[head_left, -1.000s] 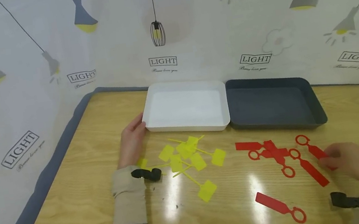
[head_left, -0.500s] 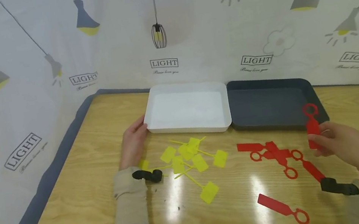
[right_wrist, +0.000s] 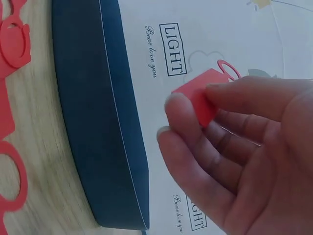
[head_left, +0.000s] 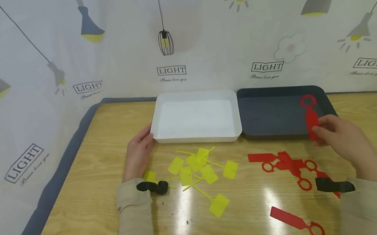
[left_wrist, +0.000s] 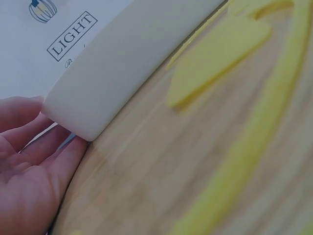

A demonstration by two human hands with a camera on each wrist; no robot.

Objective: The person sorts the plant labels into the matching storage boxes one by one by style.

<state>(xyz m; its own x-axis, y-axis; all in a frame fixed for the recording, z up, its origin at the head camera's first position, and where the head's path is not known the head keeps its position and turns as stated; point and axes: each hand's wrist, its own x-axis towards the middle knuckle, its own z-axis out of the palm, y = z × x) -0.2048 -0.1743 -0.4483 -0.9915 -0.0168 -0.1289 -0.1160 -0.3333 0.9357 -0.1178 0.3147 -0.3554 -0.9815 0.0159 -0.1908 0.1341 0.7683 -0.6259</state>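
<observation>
My right hand (head_left: 347, 139) pinches the flat end of a red plastic tag (head_left: 312, 120) between thumb and fingers. The tag stands upright, its ring on top, over the right part of the dark grey tray (head_left: 277, 134). In the right wrist view the thumb lies across the tag (right_wrist: 195, 93). My left hand (head_left: 137, 151) touches the front left corner of the white tray (head_left: 196, 138) with extended fingers; the left wrist view shows the fingertips right at the tray wall (left_wrist: 112, 68).
Several red ring tags (head_left: 290, 163) overlap in front of the dark tray, with a single red tag (head_left: 289, 217) nearer me. Several yellow cable-tie labels (head_left: 219, 205) lie before the white tray. A lamp-printed cloth (head_left: 205, 30) hangs behind the wooden table (head_left: 79, 213).
My right hand has picked a red tag up off the table and carried it up and left, over the dark tray. The left hand stays at the white tray.
</observation>
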